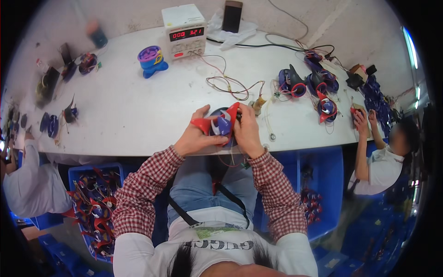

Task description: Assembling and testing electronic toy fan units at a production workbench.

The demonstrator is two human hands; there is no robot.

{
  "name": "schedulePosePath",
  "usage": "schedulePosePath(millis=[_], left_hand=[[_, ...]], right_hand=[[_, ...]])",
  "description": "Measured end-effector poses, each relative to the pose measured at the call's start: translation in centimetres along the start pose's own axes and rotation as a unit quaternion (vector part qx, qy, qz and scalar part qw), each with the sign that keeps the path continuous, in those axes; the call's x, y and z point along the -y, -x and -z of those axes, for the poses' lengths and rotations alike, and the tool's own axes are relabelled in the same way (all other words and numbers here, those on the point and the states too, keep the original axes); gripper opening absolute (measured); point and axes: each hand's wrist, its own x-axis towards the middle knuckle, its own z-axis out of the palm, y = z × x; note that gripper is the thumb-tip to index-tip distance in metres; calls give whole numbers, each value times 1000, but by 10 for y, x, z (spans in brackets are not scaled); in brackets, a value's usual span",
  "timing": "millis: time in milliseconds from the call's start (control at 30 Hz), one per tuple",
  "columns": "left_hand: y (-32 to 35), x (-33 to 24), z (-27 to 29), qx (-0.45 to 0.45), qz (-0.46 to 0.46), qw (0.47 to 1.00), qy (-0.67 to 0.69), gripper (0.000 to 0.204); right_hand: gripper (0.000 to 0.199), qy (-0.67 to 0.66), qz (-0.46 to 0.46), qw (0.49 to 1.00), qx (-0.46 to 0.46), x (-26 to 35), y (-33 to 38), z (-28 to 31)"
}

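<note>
Both my hands hold a red, purple and white plastic toy piece [224, 125] with pointed red ends, just above the table's near edge. My left hand [193, 137] grips its left side, thumb lying across the lower front. At the right side, my right hand [249, 133] has its fingers curled round the red edge. A dark rounded part shows behind the piece. Thin wires hang below it, with a small green piece [245, 165] near my right wrist. What my fingertips touch behind the piece is hidden.
A power supply [184, 34] with a lit red display stands at the back, its leads [228, 87] trailing forward. Beside it is a blue-purple round holder [152, 61]. Several toy parts [327, 108] lie right. Blue bins [76, 177] flank me. Co-workers sit left and right [380, 161].
</note>
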Motion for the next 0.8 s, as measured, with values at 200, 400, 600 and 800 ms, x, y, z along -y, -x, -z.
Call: schedulePosePath(millis=[200, 400, 600, 800], left_hand=[[-16, -59, 21, -33, 83, 874, 477, 64], [-177, -98, 61, 3, -102, 928, 358, 51], [-340, -81, 43, -83, -126, 962, 226, 79], [-324, -28, -35, -229, -47, 959, 162, 49]], right_hand=[[28, -193, 4, 981, -21, 53, -29, 41], [45, -199, -9, 978, 60, 85, -145, 106], [38, -433, -153, 885, 75, 30, -317, 144], [43, -282, -111, 947, -102, -123, -413, 110]])
